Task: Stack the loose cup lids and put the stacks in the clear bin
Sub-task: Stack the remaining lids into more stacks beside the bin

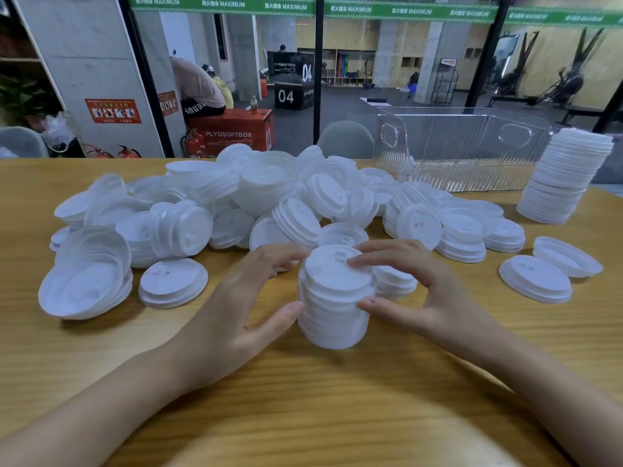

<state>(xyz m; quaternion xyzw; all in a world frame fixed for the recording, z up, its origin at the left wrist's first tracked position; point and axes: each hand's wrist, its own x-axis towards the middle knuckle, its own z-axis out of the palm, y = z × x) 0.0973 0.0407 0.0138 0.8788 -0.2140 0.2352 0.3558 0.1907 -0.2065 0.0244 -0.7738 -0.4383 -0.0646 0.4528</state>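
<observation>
A: Head view: what do the 2 hands hold?

B: The left hand [236,305] and the right hand [424,291] cup a short stack of white lids [333,298] from either side, near the middle of the wooden worktop [303,399]. The left thumb presses the stack's side; the right fingertips [357,262] rest on the top lid and the right thumb on its side. The stack leans a little, and whether its base touches the worktop cannot be told.

A: And the remaining lids?

B: A loose pile of lids [269,197] sprawls beyond the hands toward the far edge, some nested in short runs, some upside down. 2 single lids [546,271] lie apart toward the right edge.

A: The bin?

B: The clear bin [462,150] stands at the far edge toward the right, nothing visible inside. A tall finished stack [566,176] stands just beside it, outside, near the far right corner.
</observation>
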